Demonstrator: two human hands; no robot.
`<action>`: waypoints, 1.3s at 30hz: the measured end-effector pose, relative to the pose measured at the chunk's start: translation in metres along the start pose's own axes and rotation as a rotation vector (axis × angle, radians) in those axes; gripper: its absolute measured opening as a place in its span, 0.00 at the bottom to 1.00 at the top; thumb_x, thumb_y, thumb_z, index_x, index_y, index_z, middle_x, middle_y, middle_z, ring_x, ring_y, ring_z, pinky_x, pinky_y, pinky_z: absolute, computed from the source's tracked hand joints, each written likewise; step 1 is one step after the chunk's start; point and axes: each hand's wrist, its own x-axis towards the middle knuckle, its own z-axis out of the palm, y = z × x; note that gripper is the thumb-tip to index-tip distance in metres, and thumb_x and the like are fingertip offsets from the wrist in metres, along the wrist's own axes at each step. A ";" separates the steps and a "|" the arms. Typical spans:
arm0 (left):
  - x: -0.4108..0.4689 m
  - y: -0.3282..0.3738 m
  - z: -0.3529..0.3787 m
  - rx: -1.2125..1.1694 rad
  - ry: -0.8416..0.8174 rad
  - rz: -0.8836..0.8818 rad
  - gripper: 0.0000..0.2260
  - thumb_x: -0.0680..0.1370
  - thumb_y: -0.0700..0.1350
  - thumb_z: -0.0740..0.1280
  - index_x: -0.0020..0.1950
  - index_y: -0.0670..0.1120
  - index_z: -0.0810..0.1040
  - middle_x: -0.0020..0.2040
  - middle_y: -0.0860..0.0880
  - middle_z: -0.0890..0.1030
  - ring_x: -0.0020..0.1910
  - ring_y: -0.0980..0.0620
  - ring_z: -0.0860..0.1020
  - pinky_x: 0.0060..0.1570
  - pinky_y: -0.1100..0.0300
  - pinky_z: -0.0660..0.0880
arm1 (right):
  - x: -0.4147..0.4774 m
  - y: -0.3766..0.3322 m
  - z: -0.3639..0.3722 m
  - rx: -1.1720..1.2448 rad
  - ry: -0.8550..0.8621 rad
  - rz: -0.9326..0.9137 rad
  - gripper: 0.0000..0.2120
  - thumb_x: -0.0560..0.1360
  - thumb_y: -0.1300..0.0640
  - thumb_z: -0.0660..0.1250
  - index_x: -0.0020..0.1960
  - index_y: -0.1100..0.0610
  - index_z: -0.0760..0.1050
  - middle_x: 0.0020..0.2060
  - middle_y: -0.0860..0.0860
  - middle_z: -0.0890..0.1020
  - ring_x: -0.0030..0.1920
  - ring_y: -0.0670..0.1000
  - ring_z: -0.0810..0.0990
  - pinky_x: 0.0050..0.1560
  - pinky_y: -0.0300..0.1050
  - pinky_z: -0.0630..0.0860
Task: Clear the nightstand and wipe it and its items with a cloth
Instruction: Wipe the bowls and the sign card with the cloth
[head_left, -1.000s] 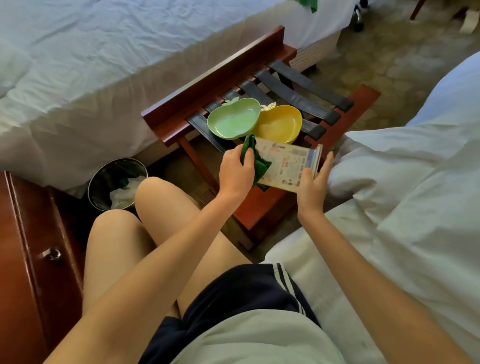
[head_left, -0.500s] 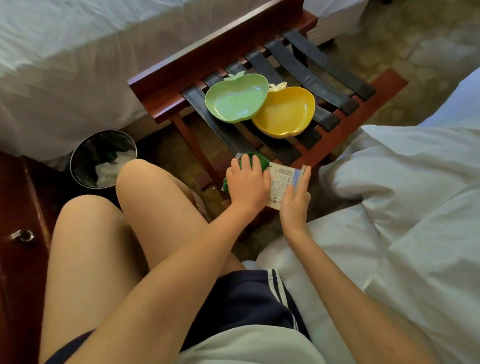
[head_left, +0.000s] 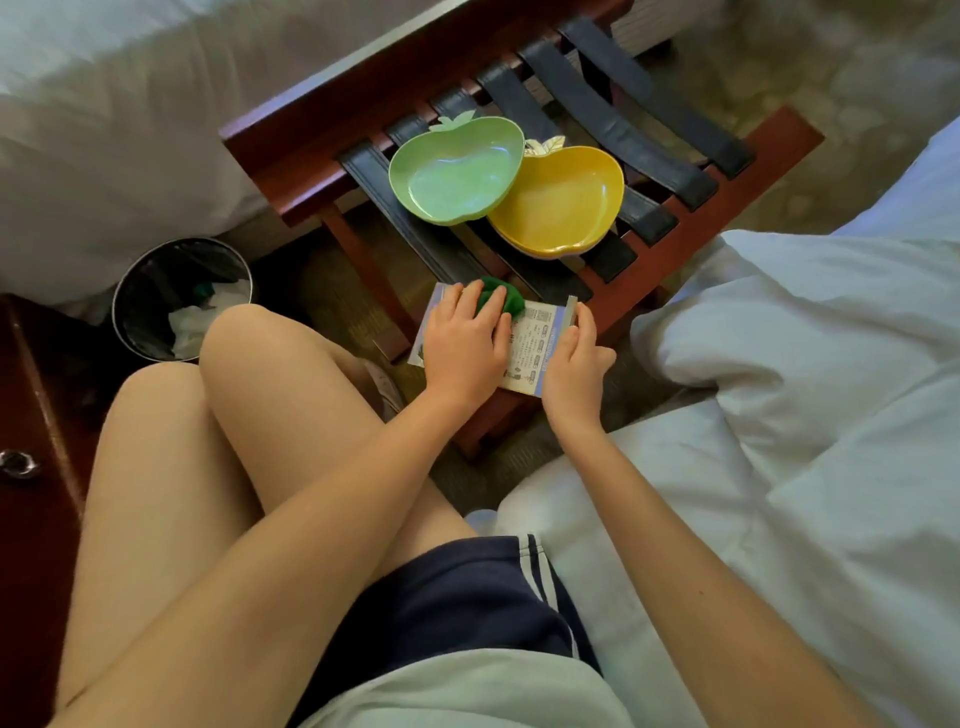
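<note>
The dark wood nightstand (head_left: 31, 395) sits far left, apart from the work. The left hand (head_left: 465, 343) presses a crumpled green cloth (head_left: 501, 299) with flat fingers onto a glossy printed card (head_left: 537, 343) lying on the rack (head_left: 291, 156). The right hand (head_left: 574, 364) steadies the card's edge, fingers straight. This looks like the item-wiping step; next, the thin card likely needs flipping. Behind, a smooth apple-shaped green bowl (head_left: 457, 171) overlaps a yellow bowl (head_left: 561, 202).

Gloss meets grain here
Glossy green dish (head_left: 457, 171), glossy yellow dish (head_left: 563, 202), polished wooden rack (head_left: 291, 150), matt straps (head_left: 639, 124), soft green cloth (head_left: 514, 304).
</note>
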 end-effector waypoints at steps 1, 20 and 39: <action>-0.001 0.004 0.001 -0.005 0.016 -0.011 0.21 0.78 0.51 0.54 0.61 0.44 0.79 0.61 0.41 0.79 0.61 0.39 0.75 0.58 0.47 0.73 | 0.001 0.000 0.001 0.001 0.009 0.006 0.20 0.83 0.50 0.46 0.75 0.46 0.56 0.53 0.50 0.62 0.45 0.47 0.74 0.38 0.33 0.70; 0.008 -0.011 0.004 0.052 0.018 -0.316 0.20 0.82 0.46 0.53 0.71 0.41 0.68 0.70 0.43 0.69 0.71 0.43 0.64 0.70 0.52 0.58 | 0.001 -0.006 0.011 -0.007 0.078 -0.003 0.20 0.83 0.50 0.46 0.75 0.48 0.57 0.53 0.51 0.60 0.42 0.44 0.71 0.49 0.44 0.76; 0.012 0.007 -0.004 0.060 -0.078 -0.225 0.19 0.82 0.48 0.51 0.71 0.44 0.68 0.69 0.44 0.69 0.69 0.45 0.65 0.67 0.54 0.60 | 0.002 -0.005 0.004 0.223 0.003 0.069 0.20 0.83 0.50 0.45 0.75 0.49 0.57 0.66 0.56 0.57 0.60 0.51 0.72 0.46 0.31 0.74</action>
